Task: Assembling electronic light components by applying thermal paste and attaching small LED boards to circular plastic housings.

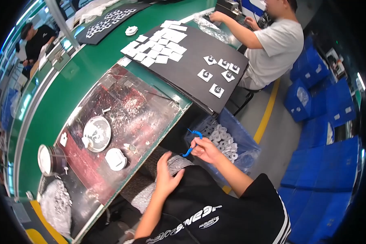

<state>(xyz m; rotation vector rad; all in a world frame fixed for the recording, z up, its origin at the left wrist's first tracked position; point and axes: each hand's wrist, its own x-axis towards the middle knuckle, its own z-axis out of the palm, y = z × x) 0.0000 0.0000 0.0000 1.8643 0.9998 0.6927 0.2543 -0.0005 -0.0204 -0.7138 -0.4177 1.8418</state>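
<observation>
My right hand (pixel 206 151) is closed around a thin, curved blue piece (pixel 197 133), whose ends stick out above and below the fingers. Its exact kind does not show. To its left, my left hand (pixel 166 175) is held over my lap with fingers stretched and thumb apart, holding nothing. A blue bin (pixel 248 156) lined with clear plastic stands just beyond the right hand, with many white ring-shaped parts (pixel 223 140) inside. On the worn bench top to the left lie a white round part (pixel 116 159) and a round dish (pixel 96 134) smeared with white material.
An open tin (pixel 52 160) and a plastic bag of small white parts (pixel 56 205) sit at the bench's left. Beyond, a black board (pixel 183 69) carries white cards and several square pieces. A co-worker (pixel 272 49) sits at the far right, near stacked blue bins (pixel 317 166).
</observation>
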